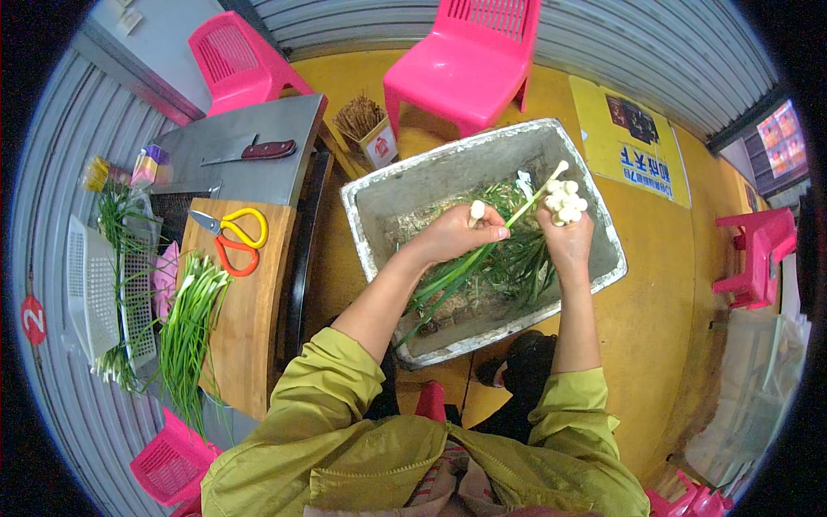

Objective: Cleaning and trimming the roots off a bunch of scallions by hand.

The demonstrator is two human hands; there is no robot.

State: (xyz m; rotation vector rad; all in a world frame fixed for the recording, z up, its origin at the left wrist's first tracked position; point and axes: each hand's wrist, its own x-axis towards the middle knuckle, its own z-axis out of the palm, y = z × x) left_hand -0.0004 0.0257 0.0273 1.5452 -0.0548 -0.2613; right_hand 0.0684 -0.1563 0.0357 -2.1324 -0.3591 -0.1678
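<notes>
Over a worn, rectangular foam box, my left hand grips green stalks with a white bulb showing above the fingers. My right hand is closed around a bunch of white-bulbed green stalks, bulbs upward and leaves hanging into the box. One stalk with a pale bulb slants between the two hands, its lower part at my left fingertips. Green trimmings lie inside the box. To the left, a heap of green onions and scissors with yellow and red handles rest on a wooden cutting board.
A cleaver with a red-brown handle lies on the metal tabletop. White plastic baskets with greens stand at far left. Pink plastic chairs stand around; beyond the foam box is a container of thin brown sticks.
</notes>
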